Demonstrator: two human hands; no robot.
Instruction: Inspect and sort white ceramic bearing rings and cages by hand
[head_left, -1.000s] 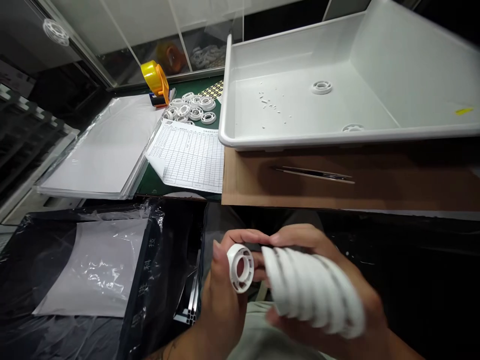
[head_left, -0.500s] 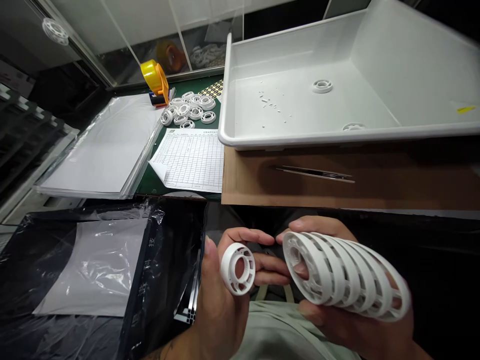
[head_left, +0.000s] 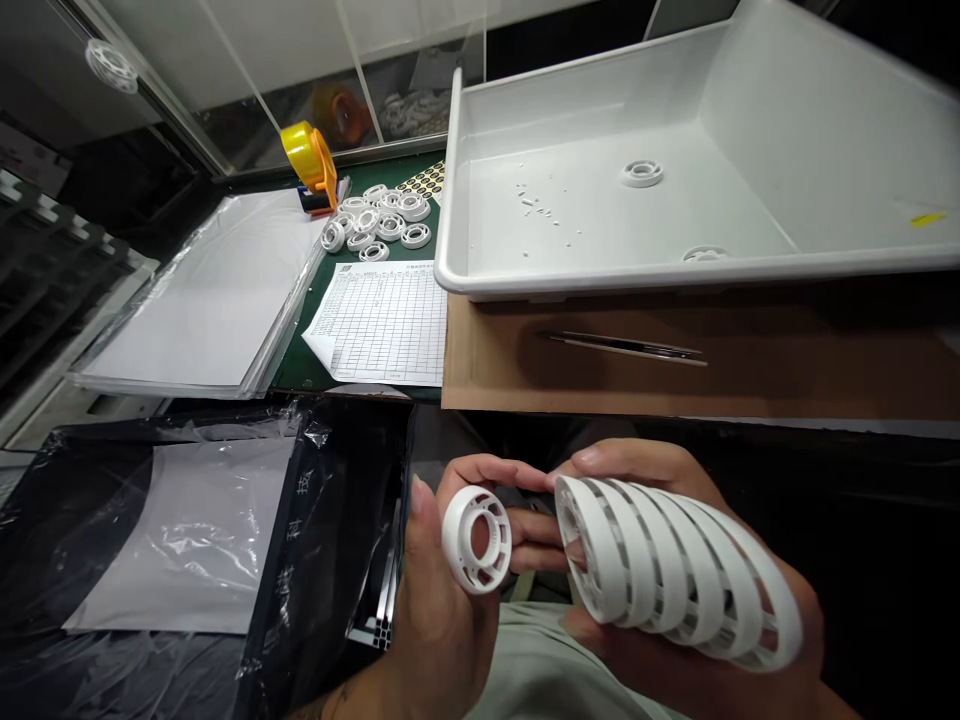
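- The left hand (head_left: pixel 442 600) gripped a single white ring (head_left: pixel 456 540) between the thumb and the curled palm side, its slotted face turned toward the camera.
- The right hand (head_left: pixel 705 680) was closed around a ring stack (head_left: pixel 671 560), fingers over the top and thumb beneath.
- The stack lay just right of the single ring, with a small gap between them; its long axis ran rightward and slightly down in the view, its near end facing the left hand.
- Left fingertips reached that end; whether they touched it, I could not tell.
- Both hands were below the counter (head_left: pixel 296 375) edge, over the lap.
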